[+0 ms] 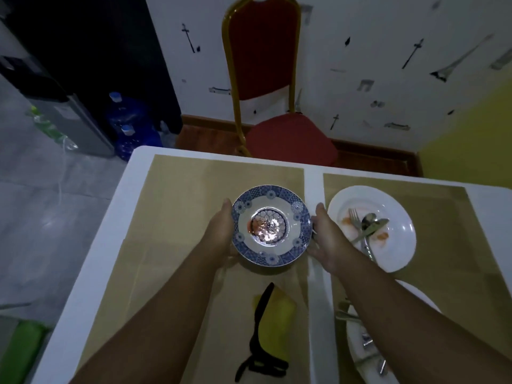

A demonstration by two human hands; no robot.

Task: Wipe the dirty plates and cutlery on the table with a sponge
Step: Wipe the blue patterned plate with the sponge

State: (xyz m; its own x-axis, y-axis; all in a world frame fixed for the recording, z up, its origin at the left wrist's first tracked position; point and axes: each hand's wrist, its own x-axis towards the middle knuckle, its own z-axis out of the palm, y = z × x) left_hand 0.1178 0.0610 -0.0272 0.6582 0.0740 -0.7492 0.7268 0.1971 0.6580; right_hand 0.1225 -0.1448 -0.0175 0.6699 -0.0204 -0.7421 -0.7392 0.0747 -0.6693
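Note:
A blue-and-white patterned plate (273, 196) with a reddish smear in its centre is held just above the table between both hands. My left hand (221, 230) grips its left rim and my right hand (322, 234) grips its right rim. To the right sits a white plate (399, 245) with orange stains, carrying a fork and spoons (367, 228). A yellow sponge (277, 320) lies on the mat near me, with a black strap (259, 342) across it. Another white plate (357, 347) with cutlery is partly hidden under my right forearm.
The white table (83, 295) carries tan placemats (194, 189). A red chair with a gold frame (288, 134) stands behind the far edge. Blue water bottles (127, 120) and a dispenser stand on the floor at the left. Something green (22, 350) lies at the lower left.

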